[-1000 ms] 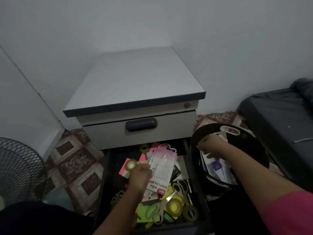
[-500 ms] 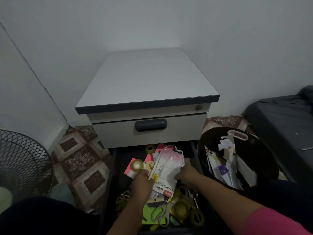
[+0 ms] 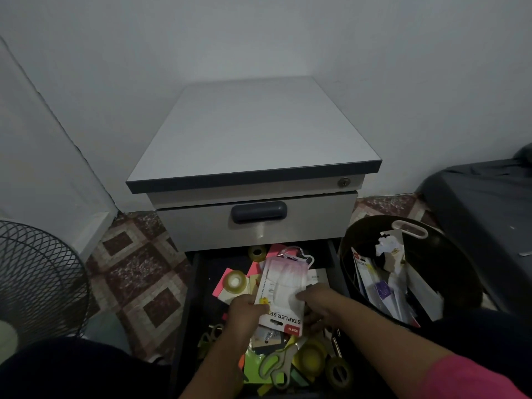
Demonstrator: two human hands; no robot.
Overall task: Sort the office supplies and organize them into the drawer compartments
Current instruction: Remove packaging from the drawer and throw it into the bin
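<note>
Plastic glints on the stapler set pack [image 3: 283,292], held up over the open drawer [image 3: 198,283]. The left hand [image 3: 247,312] grips its lower left edge, thumb curled onto the front; the right hand [image 3: 319,308] touches the opposite edge, though I cannot tell whether those fingers pinch it or only steady it. Beyond the left hand lie a tape roll [image 3: 236,280] and pink sticky notes [image 3: 220,286]; beneath both wrists sit green scissors [image 3: 276,362] and more tape, all jumbled together. To the right of the right hand stands a dark bin [image 3: 449,254] holding other packaging.

I see no dividers from here. To do this well, I would keep both edges supported so the flimsy card does not bend, pick a bare patch of drawer, and lay the pack flat rather than dropping it on the loose pile.
</note>
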